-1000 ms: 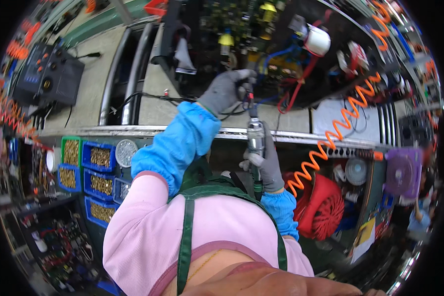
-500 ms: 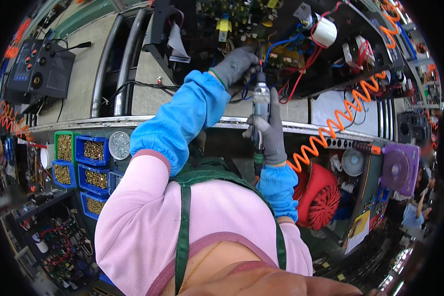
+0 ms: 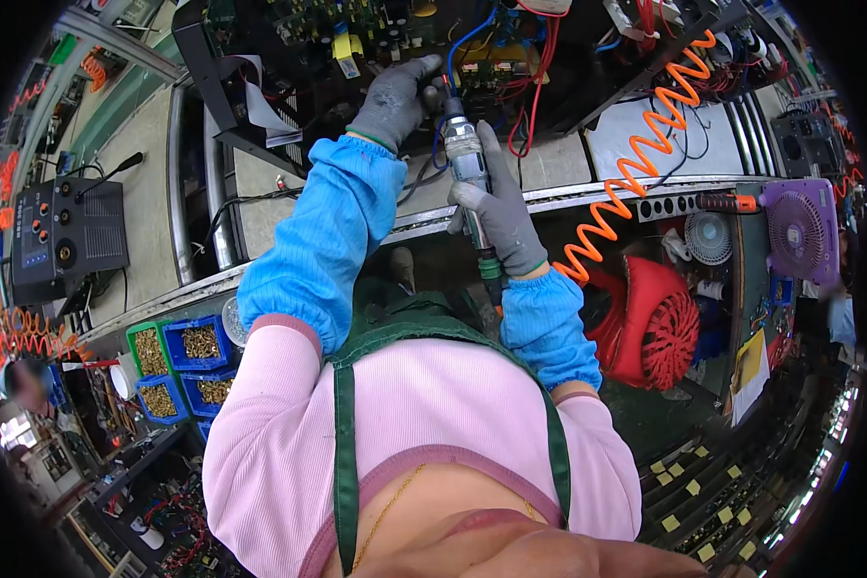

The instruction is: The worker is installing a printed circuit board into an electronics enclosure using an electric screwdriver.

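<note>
In a grey glove, my right hand is wrapped round the body of a silver and black air screwdriver. The driver slants up into the front of an open black machine housing full of circuit boards and wires. My left hand, gloved too, is closed beside the driver's front end with its fingers bent together. Anything between those fingertips is too small or hidden to tell. A blue wire curves up past the driver's tip. Red wires hang to the right of it.
An orange coiled hose stretches across at the right. Blue bins of brass-coloured fasteners stand at the left, below the metal rail. A dark control box sits on the bench at far left. A red stool and a purple fan are at right.
The whole view has tilted and shifted, so the housing and both hands appear farther left and up. My right hand still grips the driver, and my left hand stays by its front end.
</note>
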`<state>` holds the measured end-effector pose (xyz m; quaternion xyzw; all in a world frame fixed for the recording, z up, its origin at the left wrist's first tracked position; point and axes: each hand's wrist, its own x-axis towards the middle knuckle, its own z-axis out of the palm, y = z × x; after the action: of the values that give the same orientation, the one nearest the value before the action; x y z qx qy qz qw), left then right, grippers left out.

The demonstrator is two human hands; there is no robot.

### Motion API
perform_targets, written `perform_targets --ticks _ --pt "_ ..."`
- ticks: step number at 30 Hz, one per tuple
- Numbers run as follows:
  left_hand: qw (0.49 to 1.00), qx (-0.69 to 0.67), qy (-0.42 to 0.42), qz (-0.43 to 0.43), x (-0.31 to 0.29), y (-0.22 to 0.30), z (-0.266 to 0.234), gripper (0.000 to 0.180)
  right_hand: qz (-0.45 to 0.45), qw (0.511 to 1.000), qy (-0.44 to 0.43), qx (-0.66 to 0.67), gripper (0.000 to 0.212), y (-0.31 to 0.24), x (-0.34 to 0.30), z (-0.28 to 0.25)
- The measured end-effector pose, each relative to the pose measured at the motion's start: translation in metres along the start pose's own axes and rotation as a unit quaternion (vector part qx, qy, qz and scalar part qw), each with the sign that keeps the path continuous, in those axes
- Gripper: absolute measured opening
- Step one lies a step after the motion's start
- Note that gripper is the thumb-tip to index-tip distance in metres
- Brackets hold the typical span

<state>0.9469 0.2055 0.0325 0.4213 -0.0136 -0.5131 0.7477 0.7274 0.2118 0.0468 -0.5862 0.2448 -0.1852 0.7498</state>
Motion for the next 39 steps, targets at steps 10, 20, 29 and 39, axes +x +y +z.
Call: perform_targets --ticks 10,20,29,39 --pt "1.000 -0.004 0.008 0.022 -0.006 0.002 0.005 0.012 0.016 0.999 -0.026 0.022 0.086 -0.005 0.004 -0.007" --pt "0.843 0.401 -0.028 0.357 0.057 -0.022 -0.060 0.028 0.068 0.930 -0.129 0.336 0.089 -0.004 0.008 -0.019" --pt "0.713 0.606 -0.016 0.354 0.020 -0.014 -0.032 0.024 0.067 0.967 -0.069 0.235 0.085 -0.021 0.006 -0.017" --pt "0.861 0.400 -0.013 0.314 0.060 -0.027 -0.062 0.029 0.064 0.984 -0.040 0.162 0.088 -0.033 0.004 -0.002"
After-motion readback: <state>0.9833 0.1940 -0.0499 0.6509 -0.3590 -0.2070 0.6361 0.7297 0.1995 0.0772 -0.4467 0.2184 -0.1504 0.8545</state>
